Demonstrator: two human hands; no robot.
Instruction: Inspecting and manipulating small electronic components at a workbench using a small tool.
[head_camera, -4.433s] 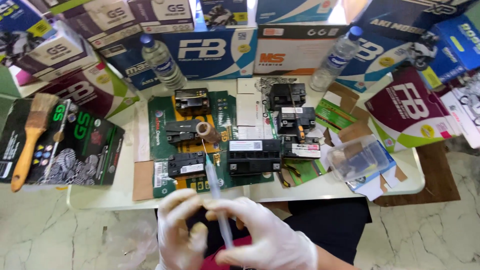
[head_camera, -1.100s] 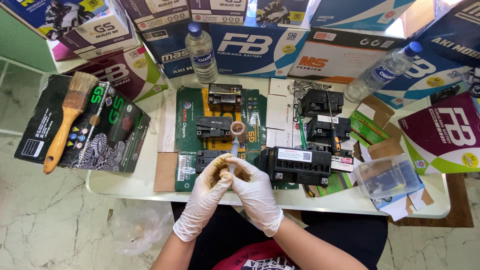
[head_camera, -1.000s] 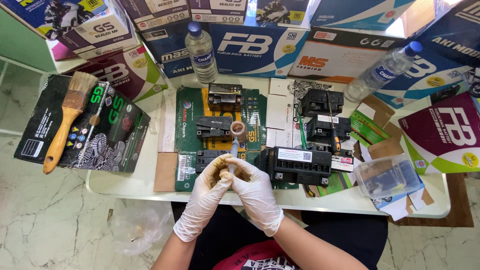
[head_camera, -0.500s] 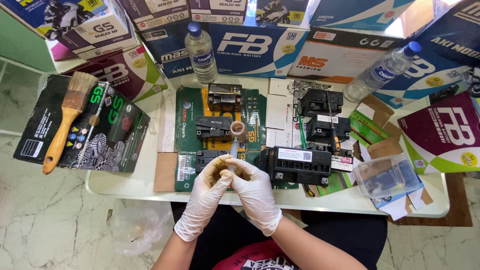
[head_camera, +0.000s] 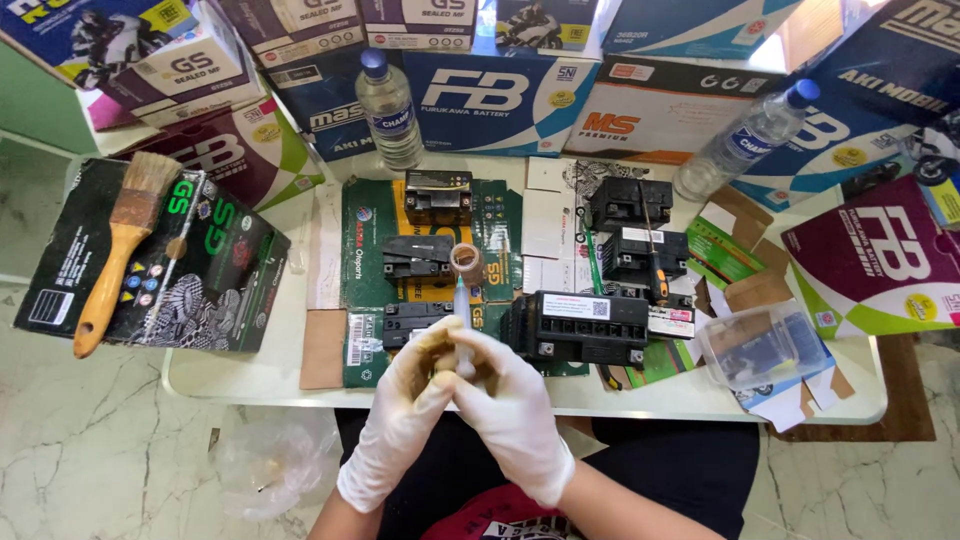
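Both of my hands wear white gloves and meet at the table's front edge. My left hand (head_camera: 405, 420) and my right hand (head_camera: 515, 410) together grip a clear syringe (head_camera: 461, 305) that points away from me. Its tip reaches a small round tan cup (head_camera: 466, 259), which stands on a green flattened carton (head_camera: 365, 250). Several small black batteries lie around it: one (head_camera: 437, 195) behind the cup, one (head_camera: 417, 257) to its left, one (head_camera: 410, 322) by my left hand. A larger black battery (head_camera: 580, 325) with a white label sits just right of my hands.
A wooden paintbrush (head_camera: 118, 250) lies on a black-green box (head_camera: 215, 270) at the left. Two water bottles (head_camera: 388, 97) (head_camera: 745, 140) stand at the back, before a row of battery boxes. Two more black batteries (head_camera: 630, 225), a screwdriver (head_camera: 655, 270) and a clear plastic tray (head_camera: 765, 345) are to the right.
Since 4.4 s ago my hands have risen from my lap to the table edge, bringing the syringe tip to the small cup. Over the last second they have held almost still.
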